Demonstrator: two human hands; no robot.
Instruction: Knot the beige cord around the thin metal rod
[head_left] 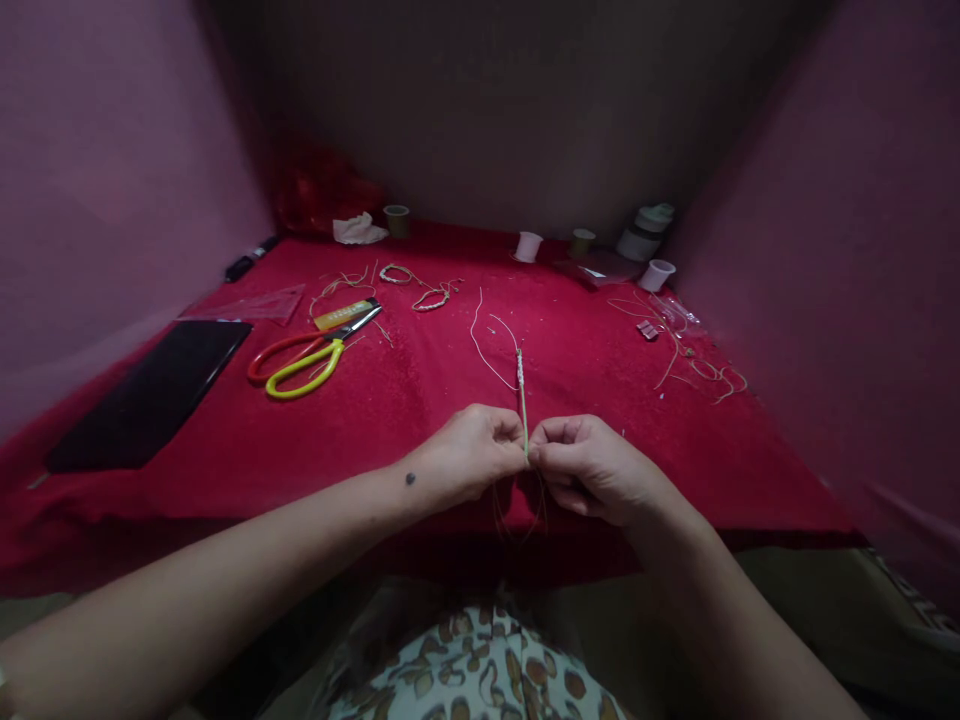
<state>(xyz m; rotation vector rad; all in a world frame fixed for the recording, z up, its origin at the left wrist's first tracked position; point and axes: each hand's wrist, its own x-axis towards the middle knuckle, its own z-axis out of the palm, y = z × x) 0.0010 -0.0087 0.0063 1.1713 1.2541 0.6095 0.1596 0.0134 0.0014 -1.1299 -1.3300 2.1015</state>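
A thin cord bracelet, with a white braided stretch at its far end and pale green cords nearer me, runs straight away from my fingers over the red cloth. My left hand pinches its near end between thumb and finger. From the other side, my right hand pinches at the same spot, its other fingers curled. Loose thin strands hang below both hands. A fine white thread loops out on the cloth left of the braided part.
Red-and-yellow-handled scissors lie left beside a yellow packet. Finished-looking braided bracelets rest farther back. A black flat object lies far left. Tangled cords lie right. Small cups and a bottle stand along the back.
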